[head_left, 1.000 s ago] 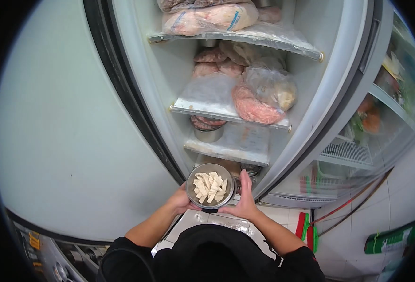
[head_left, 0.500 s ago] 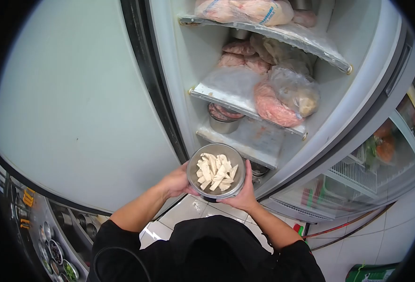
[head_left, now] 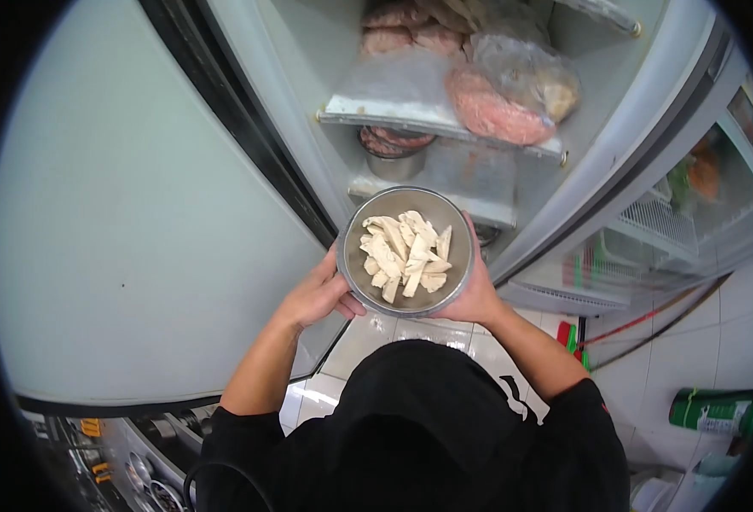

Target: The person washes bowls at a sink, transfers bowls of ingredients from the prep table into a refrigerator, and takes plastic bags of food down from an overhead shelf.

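Between my hands is a round metal bowl (head_left: 355, 277), held level, with pale cut strips (head_left: 406, 252) that look like cooked chicken inside. My left hand (head_left: 324, 290) grips the bowl's left side, its fingers curled under the rim. On the right side, my right hand (head_left: 474, 286) is closed round the wall, part of its fingers hidden beneath the bowl. Just beyond stands the open fridge, where a metal pot (head_left: 395, 162) with reddish meat sits on a lower shelf (head_left: 479, 205).
The wide fridge door (head_left: 138, 213) stands open on the left. Bagged pink meat (head_left: 496, 102) lies on the shelf above the pot. A glass-fronted cooler (head_left: 649, 222) is at right. On the tiled floor are a red hose (head_left: 624, 326) and a green container (head_left: 709, 411).
The bowl looks larger and nearer to me, still in both hands. My view has shifted, so the fridge shelves sit higher in the picture.
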A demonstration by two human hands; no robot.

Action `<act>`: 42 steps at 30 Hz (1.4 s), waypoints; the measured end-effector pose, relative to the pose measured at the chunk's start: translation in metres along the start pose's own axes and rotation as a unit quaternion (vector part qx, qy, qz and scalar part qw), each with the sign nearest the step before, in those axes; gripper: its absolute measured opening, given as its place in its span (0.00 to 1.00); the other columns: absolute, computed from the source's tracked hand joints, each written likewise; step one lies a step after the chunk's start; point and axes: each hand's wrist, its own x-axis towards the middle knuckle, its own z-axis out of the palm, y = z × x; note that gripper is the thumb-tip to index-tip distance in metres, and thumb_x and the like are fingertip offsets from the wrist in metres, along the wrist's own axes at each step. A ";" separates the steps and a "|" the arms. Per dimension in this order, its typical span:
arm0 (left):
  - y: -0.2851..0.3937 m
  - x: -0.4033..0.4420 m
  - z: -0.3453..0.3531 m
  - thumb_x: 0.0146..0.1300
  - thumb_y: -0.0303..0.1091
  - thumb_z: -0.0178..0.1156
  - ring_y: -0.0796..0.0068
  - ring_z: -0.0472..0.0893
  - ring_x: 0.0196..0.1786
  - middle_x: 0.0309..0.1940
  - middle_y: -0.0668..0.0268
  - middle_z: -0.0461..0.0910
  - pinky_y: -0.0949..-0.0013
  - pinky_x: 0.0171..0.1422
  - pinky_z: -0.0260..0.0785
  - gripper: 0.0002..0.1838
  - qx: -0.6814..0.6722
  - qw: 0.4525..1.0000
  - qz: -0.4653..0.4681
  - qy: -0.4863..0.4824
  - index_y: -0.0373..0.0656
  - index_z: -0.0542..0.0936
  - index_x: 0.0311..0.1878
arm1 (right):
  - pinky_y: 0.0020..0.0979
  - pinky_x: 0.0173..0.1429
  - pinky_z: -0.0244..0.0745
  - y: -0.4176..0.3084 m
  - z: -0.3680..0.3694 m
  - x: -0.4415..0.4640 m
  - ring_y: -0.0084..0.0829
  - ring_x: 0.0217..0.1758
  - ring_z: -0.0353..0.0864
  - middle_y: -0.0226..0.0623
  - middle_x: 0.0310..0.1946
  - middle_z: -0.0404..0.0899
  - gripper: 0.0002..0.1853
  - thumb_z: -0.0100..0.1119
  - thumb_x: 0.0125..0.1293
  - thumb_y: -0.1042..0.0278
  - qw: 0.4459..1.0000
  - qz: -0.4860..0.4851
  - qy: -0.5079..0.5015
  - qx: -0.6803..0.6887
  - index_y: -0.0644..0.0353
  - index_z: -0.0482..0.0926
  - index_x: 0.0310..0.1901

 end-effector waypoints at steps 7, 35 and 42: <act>-0.073 0.041 0.029 0.71 0.27 0.45 0.63 0.83 0.50 0.62 0.53 0.70 0.66 0.38 0.84 0.29 -0.246 0.969 0.000 0.017 0.50 0.52 0.73 | 0.39 0.75 0.57 0.048 0.015 -0.033 0.44 0.73 0.63 0.53 0.71 0.58 0.80 0.87 0.32 0.58 0.993 0.108 -0.041 -0.027 0.63 0.25 0.74; -0.194 0.173 0.088 0.64 0.32 0.59 0.61 0.80 0.54 0.61 0.59 0.71 0.64 0.34 0.82 0.40 -0.423 0.889 -0.018 0.177 0.57 0.51 0.76 | 0.42 0.63 0.73 0.153 -0.007 -0.097 0.46 0.64 0.74 0.54 0.71 0.57 0.55 0.74 0.53 0.66 0.917 0.350 -0.104 -0.160 0.68 0.43 0.74; -0.248 0.336 0.100 0.57 0.18 0.53 0.37 0.63 0.68 0.76 0.52 0.36 0.58 0.40 0.86 0.49 -0.368 0.867 -0.024 0.335 0.59 0.42 0.78 | 0.40 0.64 0.71 0.162 -0.039 -0.156 0.45 0.63 0.72 0.50 0.69 0.60 0.44 0.71 0.56 0.72 0.872 0.390 -0.190 -0.227 0.68 0.54 0.71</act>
